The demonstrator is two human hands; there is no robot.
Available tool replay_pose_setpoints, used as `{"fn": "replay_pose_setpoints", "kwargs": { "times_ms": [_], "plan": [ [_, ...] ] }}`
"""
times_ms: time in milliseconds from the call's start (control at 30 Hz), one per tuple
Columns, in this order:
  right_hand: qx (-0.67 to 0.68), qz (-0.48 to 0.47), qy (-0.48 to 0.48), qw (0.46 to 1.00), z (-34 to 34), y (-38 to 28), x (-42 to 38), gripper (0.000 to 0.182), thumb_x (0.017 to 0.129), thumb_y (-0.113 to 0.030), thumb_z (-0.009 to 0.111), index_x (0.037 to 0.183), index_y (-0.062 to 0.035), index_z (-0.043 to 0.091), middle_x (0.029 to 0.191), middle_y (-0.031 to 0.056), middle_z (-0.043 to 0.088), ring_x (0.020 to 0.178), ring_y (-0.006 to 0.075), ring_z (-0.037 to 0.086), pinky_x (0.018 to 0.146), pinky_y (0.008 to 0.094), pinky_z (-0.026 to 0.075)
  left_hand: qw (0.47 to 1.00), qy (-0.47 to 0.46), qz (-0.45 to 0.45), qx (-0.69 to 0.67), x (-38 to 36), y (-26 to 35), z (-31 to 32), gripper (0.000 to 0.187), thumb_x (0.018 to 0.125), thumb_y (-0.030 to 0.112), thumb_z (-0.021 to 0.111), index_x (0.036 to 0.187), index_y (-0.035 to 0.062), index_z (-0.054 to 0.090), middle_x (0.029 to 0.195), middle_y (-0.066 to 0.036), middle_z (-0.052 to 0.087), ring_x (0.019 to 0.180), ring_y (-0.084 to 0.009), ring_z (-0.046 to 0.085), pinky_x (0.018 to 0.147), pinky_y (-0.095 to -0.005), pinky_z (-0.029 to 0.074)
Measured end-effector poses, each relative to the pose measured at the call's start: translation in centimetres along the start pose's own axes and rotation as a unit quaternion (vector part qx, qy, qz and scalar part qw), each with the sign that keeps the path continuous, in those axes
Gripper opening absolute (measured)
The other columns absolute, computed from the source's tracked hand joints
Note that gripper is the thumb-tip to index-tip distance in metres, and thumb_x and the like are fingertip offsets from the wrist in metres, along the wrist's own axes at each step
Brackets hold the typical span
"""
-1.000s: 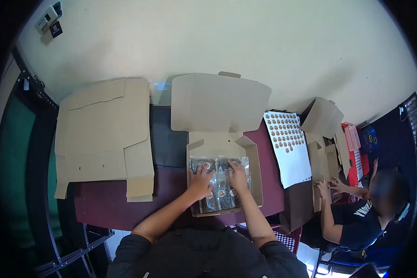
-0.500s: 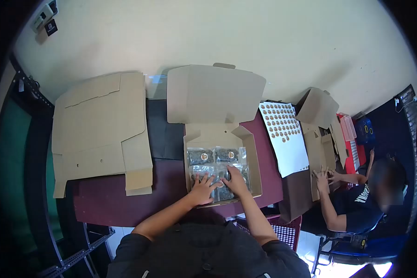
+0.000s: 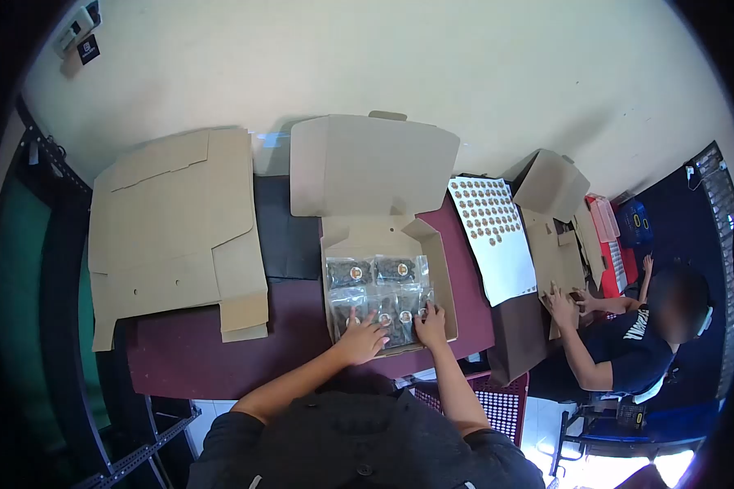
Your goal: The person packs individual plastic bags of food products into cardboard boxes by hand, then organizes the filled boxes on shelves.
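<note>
An open cardboard box (image 3: 449, 301) lies in front of me with its lid (image 3: 375, 167) raised towards the wall. Clear plastic bags with dark contents and round stickers fill part of it: two in the back row, including the back left bag (image 3: 349, 273) and the back right bag (image 3: 398, 269), and more in the front row. My left hand (image 3: 362, 339) rests with spread fingers on the front left bag (image 3: 348, 305). At the right end of the front row, my right hand (image 3: 431, 327) touches a bag with its fingers apart. Part of that bag is hidden.
Flattened cardboard boxes (image 3: 171, 212) are stacked at left, beside a black sheet (image 3: 287, 228). A sticker sheet (image 3: 506, 265) lies right of my box. Further right, a co-worker (image 3: 628, 334) handles another cardboard box (image 3: 556, 261). A red crate (image 3: 497, 399) stands below the table edge.
My right hand has moved from the middle of the front row to its right end, uncovering the middle bags. My left hand has shifted slightly right. The view has turned a little.
</note>
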State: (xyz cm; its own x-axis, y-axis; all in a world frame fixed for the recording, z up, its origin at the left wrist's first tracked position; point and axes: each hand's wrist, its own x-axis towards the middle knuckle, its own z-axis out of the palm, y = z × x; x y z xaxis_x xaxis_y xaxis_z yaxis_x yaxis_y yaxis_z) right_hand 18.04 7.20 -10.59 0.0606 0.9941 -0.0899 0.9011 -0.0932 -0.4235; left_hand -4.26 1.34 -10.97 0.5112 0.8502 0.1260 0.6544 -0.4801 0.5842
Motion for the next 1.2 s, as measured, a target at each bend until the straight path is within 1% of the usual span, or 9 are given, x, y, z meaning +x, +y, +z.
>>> {"fn": "replay_pose_setpoints", "kwargs": {
  "times_ms": [100,400,533,633,767,933,1033,1100,1200],
  "plan": [
    [0.030,0.104,-0.112,0.988,0.6,0.3,0.9,0.069,0.080,-0.035,0.060,0.137,-0.0049,0.034,0.127,0.0308,0.038,0.115,0.0481,0.040,0.100,0.0488,0.034,0.999,-0.006,-0.018,-0.028,-0.1,0.0,-0.5,0.034,0.093,0.032,0.041,0.109,0.0090,0.061,0.121,-0.007,0.056,0.130,-0.0316,0.033,0.098,-0.0729,0.008],
    [0.011,0.104,-0.101,0.989,0.4,0.6,1.3,0.068,0.077,-0.040,0.065,0.131,-0.0052,0.043,0.126,0.0310,0.042,0.115,0.0443,0.045,0.099,0.0450,0.036,0.999,-0.052,-0.013,0.002,-0.6,0.3,-2.0,0.038,0.091,0.035,0.044,0.107,0.0042,0.060,0.114,-0.010,0.059,0.129,-0.0330,0.034,0.099,-0.0715,0.006],
    [0.058,0.142,-0.096,0.983,0.3,-0.6,0.4,0.066,0.076,-0.037,0.065,0.131,-0.0061,0.043,0.125,0.0331,0.041,0.117,0.0453,0.042,0.100,0.0455,0.035,0.999,-0.051,-0.009,-0.016,-0.7,0.2,-2.1,0.041,0.090,0.037,0.046,0.111,0.0039,0.058,0.120,-0.010,0.056,0.129,-0.0338,0.033,0.100,-0.0704,0.005],
    [0.052,0.044,0.072,0.995,0.8,-2.3,-1.0,0.058,0.076,-0.022,0.065,0.127,-0.0040,0.045,0.129,0.0297,0.037,0.122,0.0450,0.034,0.102,0.0489,0.030,0.999,-0.003,0.009,-0.031,-0.4,0.3,-2.0,0.049,0.086,0.043,0.049,0.116,0.0040,0.056,0.128,-0.012,0.051,0.130,-0.0350,0.032,0.102,-0.0692,0.003],
    [0.070,-0.045,0.045,0.995,0.9,-3.8,-1.1,0.051,0.075,-0.016,0.062,0.123,-0.0019,0.049,0.128,0.0282,0.039,0.119,0.0428,0.039,0.101,0.0468,0.032,0.997,-0.004,0.066,-0.043,0.3,0.4,-1.3,0.063,0.081,0.052,0.050,0.121,0.0041,0.054,0.132,-0.015,0.047,0.132,-0.0366,0.029,0.103,-0.0680,0.001],
    [0.050,-0.039,-0.020,0.998,1.4,-4.8,-1.6,0.042,0.076,-0.014,0.061,0.116,-0.0019,0.055,0.132,0.0291,0.036,0.121,0.0435,0.037,0.101,0.0467,0.033,0.996,-0.048,0.065,-0.027,0.7,0.5,-1.4,0.065,0.081,0.054,0.049,0.122,0.0042,0.054,0.133,-0.015,0.046,0.133,-0.0374,0.028,0.103,-0.0680,0.000],
    [0.043,-0.066,-0.021,0.997,1.5,-4.5,-2.3,0.046,0.076,-0.014,0.061,0.120,-0.0019,0.052,0.133,0.0312,0.032,0.120,0.0461,0.036,0.101,0.0476,0.033,0.996,-0.050,0.052,-0.051,0.8,0.5,-1.6,0.064,0.081,0.054,0.048,0.121,0.0042,0.054,0.131,-0.015,0.047,0.133,-0.0377,0.028,0.102,-0.0682,0.000],
    [0.038,-0.061,-0.011,0.997,1.6,-4.6,-2.3,0.047,0.076,-0.013,0.061,0.120,-0.0014,0.051,0.132,0.0314,0.033,0.120,0.0460,0.037,0.101,0.0481,0.033,0.993,-0.104,0.040,-0.045,0.8,0.7,-2.1,0.063,0.082,0.053,0.049,0.123,0.0051,0.052,0.133,-0.014,0.046,0.133,-0.0381,0.028,0.102,-0.0682,0.000],
    [0.022,-0.055,0.001,0.998,1.5,-5.0,-1.6,0.053,0.077,-0.013,0.060,0.127,-0.0014,0.045,0.130,0.0317,0.035,0.118,0.0453,0.038,0.100,0.0492,0.032,0.992,-0.087,0.063,-0.059,0.4,1.2,-3.1,0.059,0.085,0.050,0.048,0.122,0.0035,0.053,0.136,-0.015,0.043,0.134,-0.0385,0.025,0.103,-0.0671,-0.001]
  ]
}}
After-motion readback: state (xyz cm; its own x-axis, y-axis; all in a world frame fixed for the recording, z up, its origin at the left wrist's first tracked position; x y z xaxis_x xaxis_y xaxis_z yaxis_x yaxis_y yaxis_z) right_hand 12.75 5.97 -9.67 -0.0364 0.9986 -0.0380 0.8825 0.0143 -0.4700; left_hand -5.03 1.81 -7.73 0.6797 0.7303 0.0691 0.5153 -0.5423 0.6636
